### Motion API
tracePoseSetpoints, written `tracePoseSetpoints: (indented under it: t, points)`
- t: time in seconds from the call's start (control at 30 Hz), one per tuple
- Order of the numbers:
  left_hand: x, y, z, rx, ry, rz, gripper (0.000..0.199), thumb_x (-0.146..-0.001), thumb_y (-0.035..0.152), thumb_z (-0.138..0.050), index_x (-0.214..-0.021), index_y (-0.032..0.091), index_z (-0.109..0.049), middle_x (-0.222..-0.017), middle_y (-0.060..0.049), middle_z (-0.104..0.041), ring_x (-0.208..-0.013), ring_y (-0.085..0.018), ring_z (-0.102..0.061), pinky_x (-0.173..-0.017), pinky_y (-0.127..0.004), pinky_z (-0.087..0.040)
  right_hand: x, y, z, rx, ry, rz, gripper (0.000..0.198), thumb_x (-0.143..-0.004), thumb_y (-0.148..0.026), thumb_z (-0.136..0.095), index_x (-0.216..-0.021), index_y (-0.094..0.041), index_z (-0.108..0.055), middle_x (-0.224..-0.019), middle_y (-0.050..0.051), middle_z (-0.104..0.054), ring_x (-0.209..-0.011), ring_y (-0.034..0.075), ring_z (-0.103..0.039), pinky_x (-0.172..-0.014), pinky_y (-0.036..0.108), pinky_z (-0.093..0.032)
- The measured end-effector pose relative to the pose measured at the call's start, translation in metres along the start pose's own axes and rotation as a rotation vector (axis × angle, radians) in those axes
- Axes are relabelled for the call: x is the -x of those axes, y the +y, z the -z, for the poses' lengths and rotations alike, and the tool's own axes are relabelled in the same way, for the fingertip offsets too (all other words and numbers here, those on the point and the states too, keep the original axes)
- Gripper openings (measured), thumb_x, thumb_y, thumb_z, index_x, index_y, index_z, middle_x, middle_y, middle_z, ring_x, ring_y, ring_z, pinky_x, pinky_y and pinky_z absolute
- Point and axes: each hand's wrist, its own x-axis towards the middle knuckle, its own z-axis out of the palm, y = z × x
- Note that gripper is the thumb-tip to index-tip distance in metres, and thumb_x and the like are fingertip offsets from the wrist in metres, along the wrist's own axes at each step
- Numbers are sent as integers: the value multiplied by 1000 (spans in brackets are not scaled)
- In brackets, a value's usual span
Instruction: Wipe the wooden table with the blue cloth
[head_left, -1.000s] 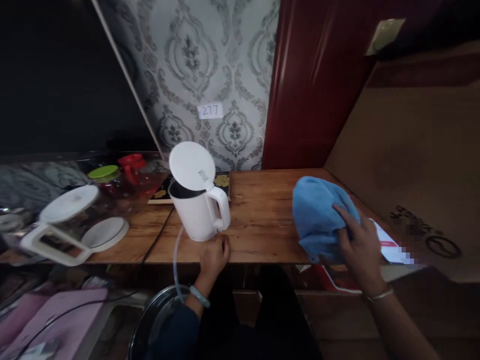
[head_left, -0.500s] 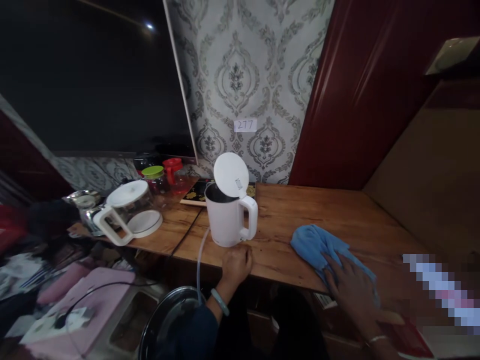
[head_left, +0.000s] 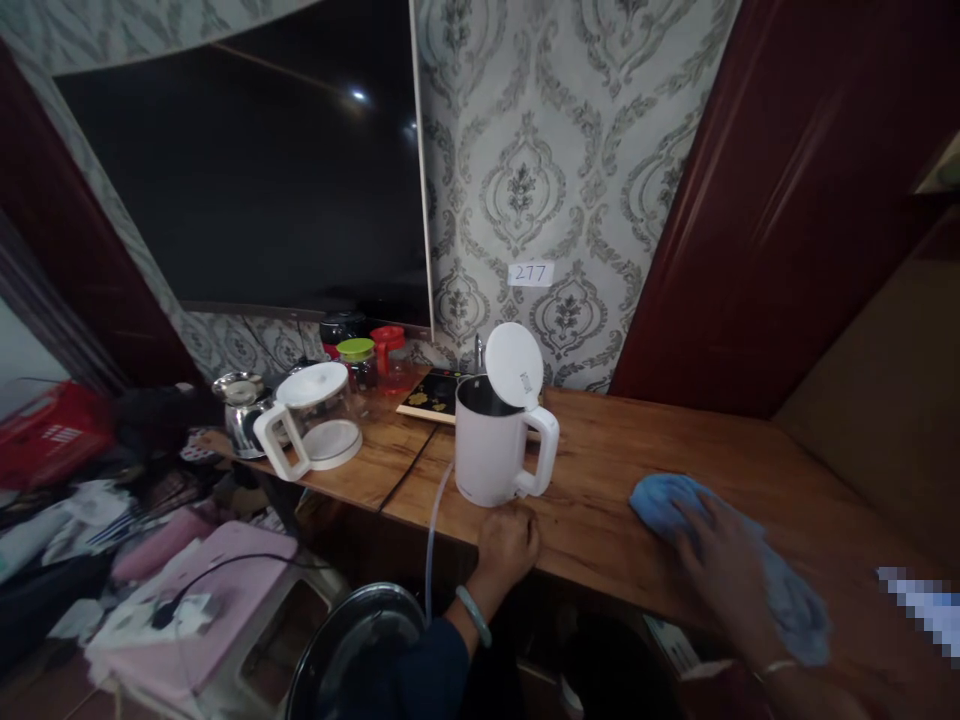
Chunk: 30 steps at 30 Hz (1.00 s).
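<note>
A white electric kettle (head_left: 499, 450) stands on the wooden table (head_left: 645, 460) with its round lid flipped up. My left hand (head_left: 508, 543) rests as a loose fist on the table edge just in front of the kettle base, holding nothing that I can see. A blue cloth (head_left: 780, 590) lies flat on the table to the right. My right hand (head_left: 724, 570) presses down on the cloth with fingers spread. A thin clear tube (head_left: 433, 535) hangs from near the kettle down past the table edge.
A glass jug with a white handle and lid (head_left: 311, 425), a steel pot (head_left: 238, 410), jars with green and red lids (head_left: 371, 355) and a dark screen (head_left: 247, 190) fill the left. A round metal basin (head_left: 352, 650) sits below the table, beside a pink stool (head_left: 202, 590).
The blue cloth went from bunched up and raised to flat on the table under my right hand. The view swung up and left. My left hand stayed by the kettle base.
</note>
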Motion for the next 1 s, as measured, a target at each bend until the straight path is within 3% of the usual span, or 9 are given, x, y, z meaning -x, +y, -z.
tracePoseSetpoints:
  t: [0.13, 0.2, 0.33, 0.47, 0.6, 0.67, 0.77, 0.9, 1.0]
  points:
    - [-1, -5, 2, 225, 25, 173, 23, -82, 25, -48, -74, 18, -69, -72, -5, -67, -69, -17, -59, -62, -27, -36, -12, -67, -23, -329, -108, 65, 40, -87, -40, -39, -104, -20, -70, -117, 12, -67, -109, 27, -61, -98, 50, -48]
    - [2, -14, 4, 411, 26, 227, 26, -82, 28, -48, -62, 17, -62, -59, -1, -58, -62, -15, -53, -59, -25, -33, -10, -89, -35, -436, -185, 8, 41, -87, -40, -39, -102, -20, -71, -113, 11, -70, -107, 25, -64, -97, 47, -49]
    - [8, -44, 24, 763, 4, 195, 32, -79, 36, -48, -53, 18, -46, -52, 3, -40, -56, -11, -40, -56, -24, -30, 0, -102, -49, -511, -233, -119, 43, -83, -44, -40, -92, -18, -74, -99, 11, -74, -96, 28, -68, -90, 48, -54]
    - [-4, -84, 65, 840, 80, 206, 35, -78, 44, -50, -55, 18, -47, -55, 3, -41, -59, -11, -41, -59, -24, -33, 3, -101, -49, -490, -227, -103, 40, -83, -44, -41, -85, -22, -74, -97, 10, -75, -94, 29, -69, -87, 48, -55]
    - [-43, -122, 98, 697, 288, 272, 34, -81, 40, -47, -56, 18, -47, -53, 3, -42, -57, -11, -42, -58, -23, -33, 4, -107, -45, -406, -221, -5, 39, -86, -41, -39, -86, -24, -74, -97, 9, -74, -94, 29, -68, -87, 48, -55]
    - [-70, -136, 108, 573, 317, 284, 27, -83, 32, -45, -65, 17, -58, -58, 1, -52, -61, -13, -48, -60, -23, -36, 6, -111, -43, -335, -218, 48, 38, -87, -39, -38, -89, -25, -74, -101, 8, -73, -97, 29, -67, -89, 49, -53]
    - [-113, -146, 117, 364, 295, 296, 26, -84, 20, -44, -90, 18, -69, -86, -4, -69, -81, -16, -59, -74, -25, -43, 10, -111, -43, -241, -221, 102, 37, -89, -36, -38, -95, -25, -73, -106, 7, -72, -100, 28, -66, -92, 49, -52]
    - [-170, -152, 124, -10, 243, 254, 39, -84, 13, -43, -111, 22, -69, -108, -6, -69, -102, -20, -56, -90, -30, -42, 20, -100, -53, -195, -251, 116, 36, -91, -35, -38, -104, -24, -70, -112, 6, -69, -105, 25, -64, -95, 45, -50]
    - [-208, -161, 122, -179, 173, 224, 45, -84, 11, -41, -119, 23, -66, -112, -8, -66, -105, -23, -52, -90, -33, -41, 30, -83, -69, -205, -267, 125, 36, -89, -37, -42, -106, -23, -70, -113, 7, -68, -106, 26, -62, -95, 43, -50]
